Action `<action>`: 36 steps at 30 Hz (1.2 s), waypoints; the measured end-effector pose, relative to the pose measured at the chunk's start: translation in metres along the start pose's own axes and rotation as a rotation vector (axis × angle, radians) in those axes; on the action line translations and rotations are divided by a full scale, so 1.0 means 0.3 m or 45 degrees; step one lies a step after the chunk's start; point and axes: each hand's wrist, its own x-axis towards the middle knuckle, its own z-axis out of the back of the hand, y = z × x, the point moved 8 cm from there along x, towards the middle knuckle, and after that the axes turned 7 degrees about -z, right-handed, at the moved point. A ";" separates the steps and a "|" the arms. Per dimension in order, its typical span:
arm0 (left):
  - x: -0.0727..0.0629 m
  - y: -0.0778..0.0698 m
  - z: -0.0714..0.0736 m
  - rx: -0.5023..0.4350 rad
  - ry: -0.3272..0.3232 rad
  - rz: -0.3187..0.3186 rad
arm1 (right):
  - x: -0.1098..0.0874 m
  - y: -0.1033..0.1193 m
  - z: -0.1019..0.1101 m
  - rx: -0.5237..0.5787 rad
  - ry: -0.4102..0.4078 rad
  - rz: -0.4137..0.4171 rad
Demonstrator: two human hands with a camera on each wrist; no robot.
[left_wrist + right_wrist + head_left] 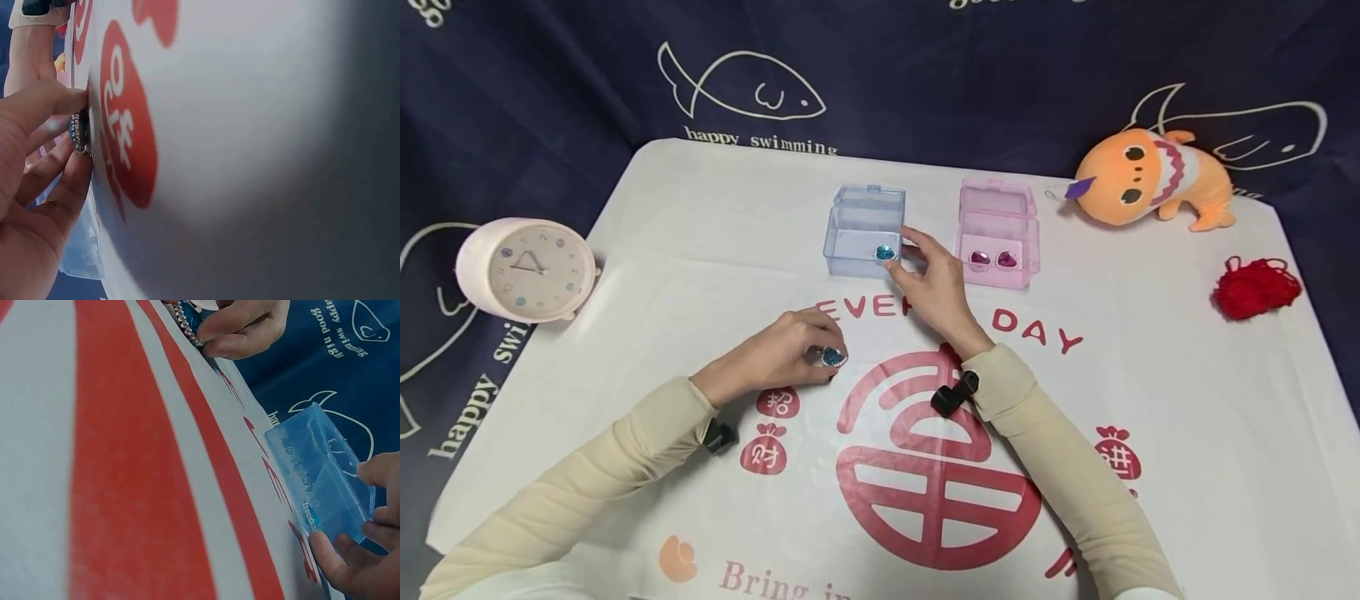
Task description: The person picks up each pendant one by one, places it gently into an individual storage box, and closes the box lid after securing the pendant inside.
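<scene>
My left hand [781, 348] pinches a blue rhinestone gem [832, 357] with a silver beaded rim, low over the table near the printed lettering. In the left wrist view, the gem [77, 132] shows edge-on between thumb and fingers, at the white cloth. My right hand [934, 282] holds the right side of a clear blue plastic box [852, 243], whose lid stands up at the back. Another blue gem [884, 252] lies inside, at the box's right. To the right is a clear pink box [997, 227] with its lid raised, holding two magenta gems [1007, 259].
A round white clock [538, 271] stands at the table's left edge. Toward the back right lies an orange plush shark [1123, 179], with a bundle of red yarn [1255, 289] in front of it. A dark blue fish-print cloth [910, 92] hangs behind the table.
</scene>
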 end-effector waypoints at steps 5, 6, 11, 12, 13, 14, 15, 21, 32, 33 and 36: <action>0.034 -0.010 0.052 0.054 -0.023 -0.042 | 0.002 0.000 0.001 0.008 -0.003 0.005; 0.046 -0.010 0.071 0.064 -0.040 -0.047 | 0.001 0.000 0.001 0.010 -0.001 0.000; 0.125 0.009 0.180 0.089 -0.159 -0.058 | -0.003 -0.006 0.004 0.019 0.002 -0.011; 0.140 0.012 0.199 0.094 -0.181 -0.061 | -0.004 -0.007 0.003 0.024 0.003 -0.011; 0.154 0.016 0.215 0.101 -0.198 -0.058 | -0.005 -0.007 0.003 0.027 0.005 -0.009; 0.168 0.021 0.229 0.106 -0.210 -0.051 | -0.005 -0.008 0.002 0.028 0.007 -0.007; 0.181 0.026 0.240 0.115 -0.219 -0.048 | -0.005 -0.008 0.002 0.028 0.009 -0.005; 0.261 0.064 0.287 0.165 -0.223 -0.010 | -0.002 -0.001 -0.001 0.011 0.025 0.009; 0.359 0.211 0.287 0.197 -0.057 0.152 | -0.003 -0.003 0.005 0.001 0.016 -0.003; 0.362 0.224 0.281 0.198 -0.036 0.170 | -0.003 -0.004 0.004 0.001 0.016 -0.002; 0.367 0.250 0.262 0.199 0.030 0.197 | -0.003 -0.004 0.001 -0.012 0.018 0.006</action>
